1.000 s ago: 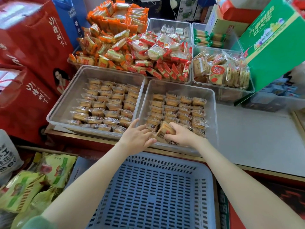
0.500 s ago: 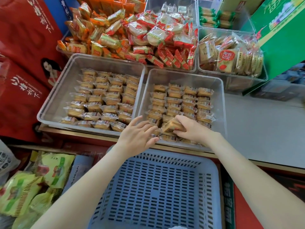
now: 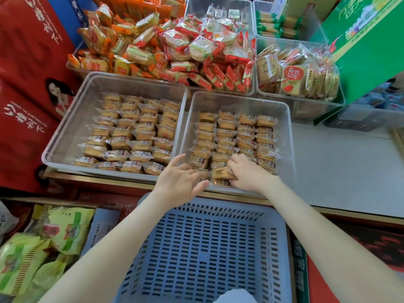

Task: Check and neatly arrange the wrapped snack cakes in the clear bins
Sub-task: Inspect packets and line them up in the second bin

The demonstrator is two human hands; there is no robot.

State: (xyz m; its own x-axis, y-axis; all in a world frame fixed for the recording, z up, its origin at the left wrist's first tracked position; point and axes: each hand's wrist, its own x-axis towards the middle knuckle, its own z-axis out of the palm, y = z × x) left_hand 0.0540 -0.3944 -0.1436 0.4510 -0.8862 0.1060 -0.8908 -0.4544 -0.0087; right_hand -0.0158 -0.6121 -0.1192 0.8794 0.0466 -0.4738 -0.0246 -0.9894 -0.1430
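Right hand (image 3: 249, 174) grips snack cake (image 3: 222, 173), long axis left-right.

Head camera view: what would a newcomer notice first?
Two hands meet at the near edge of the right clear bin: the right hand grips one wrapped snack cake, and the left hand is beside it, fingers spread. That bin and the left clear bin hold neat rows of cakes. A heap of red and orange snack packets rises behind, and a blue slotted basket fills the foreground.
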